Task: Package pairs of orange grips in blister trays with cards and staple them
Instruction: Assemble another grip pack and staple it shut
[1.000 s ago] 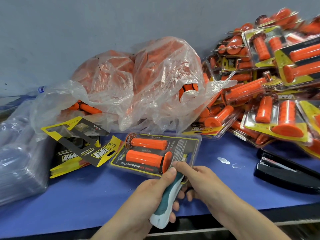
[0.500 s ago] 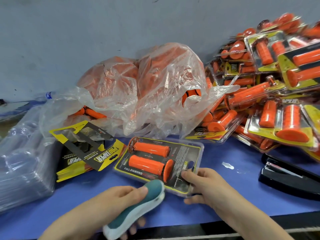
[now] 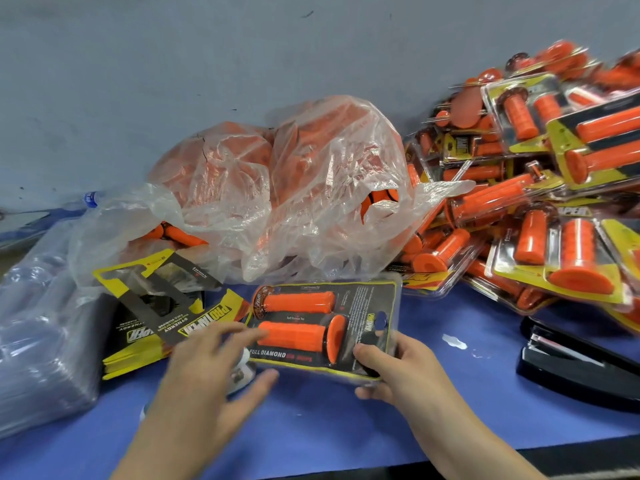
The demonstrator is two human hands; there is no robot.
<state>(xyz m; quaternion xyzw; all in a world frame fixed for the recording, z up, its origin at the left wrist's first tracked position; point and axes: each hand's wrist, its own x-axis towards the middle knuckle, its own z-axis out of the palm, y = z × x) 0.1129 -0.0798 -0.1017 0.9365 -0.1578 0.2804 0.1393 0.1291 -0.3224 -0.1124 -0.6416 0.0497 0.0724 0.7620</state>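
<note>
A clear blister pack (image 3: 369,303) lies on the blue table, holding a black-and-yellow card and two orange grips (image 3: 298,301) side by side. My right hand (image 3: 394,372) pinches its near right corner, thumb on top and fingers underneath. My left hand (image 3: 211,372) hovers at the pack's left edge, blurred, with its fingers spread and the fingertips close to the lower grip. Beneath that hand a teal-and-white hand stapler (image 3: 242,370) rests on the table, mostly hidden.
A stack of printed cards (image 3: 156,327) lies left of the pack. A plastic bag of loose orange grips (image 3: 294,188) sits behind it. Finished packs (image 3: 540,209) are piled at the right above a black desk stapler (image 3: 581,372). Bagged clear trays (image 3: 38,323) fill the far left.
My left hand brought the teal stapler down from the pack's edge to the table, let go of it, and spread toward the pack's left side. My right hand kept its hold.
</note>
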